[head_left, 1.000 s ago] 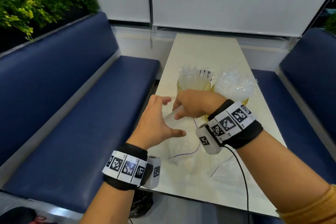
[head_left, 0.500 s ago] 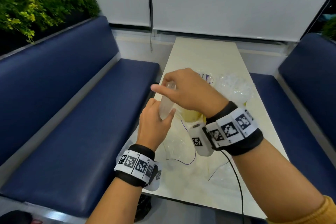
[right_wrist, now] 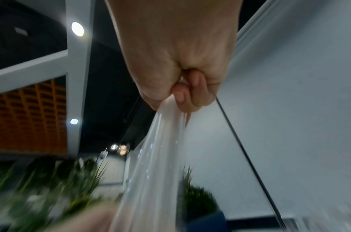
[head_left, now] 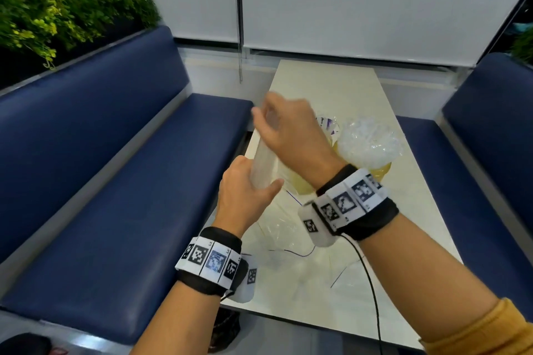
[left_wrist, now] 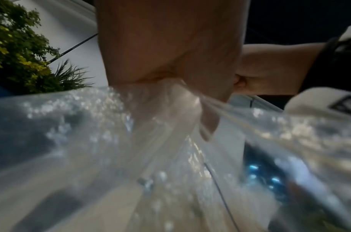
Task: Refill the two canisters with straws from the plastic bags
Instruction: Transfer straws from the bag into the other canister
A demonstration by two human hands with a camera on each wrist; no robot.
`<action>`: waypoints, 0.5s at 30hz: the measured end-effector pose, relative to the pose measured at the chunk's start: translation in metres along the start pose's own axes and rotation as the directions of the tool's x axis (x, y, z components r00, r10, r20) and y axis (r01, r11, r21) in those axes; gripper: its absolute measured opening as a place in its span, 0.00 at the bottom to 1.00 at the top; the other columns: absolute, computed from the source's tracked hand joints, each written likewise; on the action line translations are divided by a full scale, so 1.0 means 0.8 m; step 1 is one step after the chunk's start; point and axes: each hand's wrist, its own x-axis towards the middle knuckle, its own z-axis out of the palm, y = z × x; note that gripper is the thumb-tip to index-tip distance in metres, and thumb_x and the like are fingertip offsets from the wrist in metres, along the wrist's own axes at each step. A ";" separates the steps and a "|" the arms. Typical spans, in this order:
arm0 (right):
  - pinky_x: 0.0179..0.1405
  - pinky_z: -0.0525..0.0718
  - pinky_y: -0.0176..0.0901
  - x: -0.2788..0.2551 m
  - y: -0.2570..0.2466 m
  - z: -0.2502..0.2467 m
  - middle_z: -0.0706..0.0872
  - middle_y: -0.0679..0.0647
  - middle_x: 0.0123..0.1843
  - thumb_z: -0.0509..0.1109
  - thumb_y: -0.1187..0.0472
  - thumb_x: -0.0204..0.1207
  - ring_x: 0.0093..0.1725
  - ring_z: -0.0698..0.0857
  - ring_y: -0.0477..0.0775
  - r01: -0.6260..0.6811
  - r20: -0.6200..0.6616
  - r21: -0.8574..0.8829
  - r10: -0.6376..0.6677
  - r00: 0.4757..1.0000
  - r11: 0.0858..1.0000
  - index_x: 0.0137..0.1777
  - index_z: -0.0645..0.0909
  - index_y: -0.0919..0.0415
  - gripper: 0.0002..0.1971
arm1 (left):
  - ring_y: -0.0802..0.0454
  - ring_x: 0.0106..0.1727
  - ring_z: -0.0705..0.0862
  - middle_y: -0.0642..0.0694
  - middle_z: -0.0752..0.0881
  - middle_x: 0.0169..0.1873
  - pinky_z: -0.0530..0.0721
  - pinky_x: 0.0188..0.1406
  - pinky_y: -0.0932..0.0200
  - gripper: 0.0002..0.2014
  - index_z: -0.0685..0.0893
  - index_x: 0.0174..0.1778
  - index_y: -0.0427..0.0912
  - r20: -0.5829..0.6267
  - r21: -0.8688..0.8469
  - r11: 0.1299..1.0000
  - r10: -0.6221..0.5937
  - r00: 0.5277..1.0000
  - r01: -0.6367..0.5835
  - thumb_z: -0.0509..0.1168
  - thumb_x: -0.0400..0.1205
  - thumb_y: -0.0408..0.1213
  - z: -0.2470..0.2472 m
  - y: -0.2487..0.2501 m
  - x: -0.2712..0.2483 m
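A bundle of clear straws (head_left: pixel 261 164) stands nearly upright over the table's left edge. My left hand (head_left: pixel 245 193) grips its lower end, and my right hand (head_left: pixel 285 130) grips its upper end from above. The right wrist view shows my right hand (right_wrist: pixel 180 66) with fingers curled on the straws (right_wrist: pixel 150 157). In the left wrist view clear plastic and straws (left_wrist: pixel 166 125) blur under my left hand (left_wrist: pixel 170 55). Two yellowish canisters stand behind my hands: the left canister (head_left: pixel 301 181) is mostly hidden, the right canister (head_left: pixel 382 168) is topped by wrapped straws (head_left: pixel 369 141).
Crumpled clear plastic bags (head_left: pixel 282 235) lie on the white table (head_left: pixel 331 86) below my hands. Blue benches (head_left: pixel 115 181) flank the table on both sides. Plants (head_left: pixel 57 8) stand behind the left bench. A black cable (head_left: pixel 372 297) trails from my right wrist.
Both hands lifted the straw bundle from just above the table, up and to the left, turning it nearly upright. My right hand climbed to its top end.
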 end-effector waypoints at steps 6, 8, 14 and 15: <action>0.33 0.72 0.27 0.069 0.024 -0.089 0.80 0.50 0.32 0.66 0.53 0.81 0.28 0.75 0.43 -0.007 -0.202 -0.012 0.004 0.979 1.000 0.40 0.80 0.61 0.13 | 0.57 0.42 0.80 0.53 0.77 0.48 0.76 0.38 0.65 0.17 0.80 0.47 0.50 0.070 0.097 0.995 0.009 0.997 -0.015 0.81 0.72 0.48 -0.007 -0.009 0.002; 0.34 0.68 0.22 0.084 0.039 -0.110 0.79 0.48 0.34 0.65 0.51 0.82 0.29 0.73 0.37 -0.027 -0.271 -0.045 0.014 0.963 0.999 0.41 0.80 0.59 0.13 | 0.58 0.45 0.81 0.54 0.78 0.51 0.79 0.44 0.65 0.17 0.85 0.52 0.50 0.063 0.085 0.996 0.017 0.998 -0.022 0.81 0.72 0.45 -0.006 -0.013 0.003; 0.35 0.74 0.43 0.111 0.104 -0.100 0.84 0.55 0.37 0.58 0.50 0.85 0.35 0.80 0.56 -0.123 -0.377 -0.284 0.007 0.926 0.951 0.48 0.80 0.65 0.18 | 0.58 0.46 0.81 0.56 0.76 0.53 0.75 0.43 0.68 0.15 0.86 0.58 0.52 0.074 0.202 0.979 0.009 0.997 -0.024 0.75 0.76 0.36 -0.009 -0.012 0.011; 0.35 0.75 0.49 0.113 0.113 -0.090 0.85 0.58 0.38 0.57 0.50 0.85 0.36 0.81 0.60 -0.122 -0.347 -0.337 -0.003 0.938 0.934 0.48 0.79 0.65 0.17 | 0.59 0.46 0.80 0.57 0.76 0.53 0.76 0.43 0.67 0.16 0.85 0.58 0.53 0.073 0.208 0.978 0.010 0.997 -0.025 0.74 0.76 0.34 -0.011 -0.011 0.012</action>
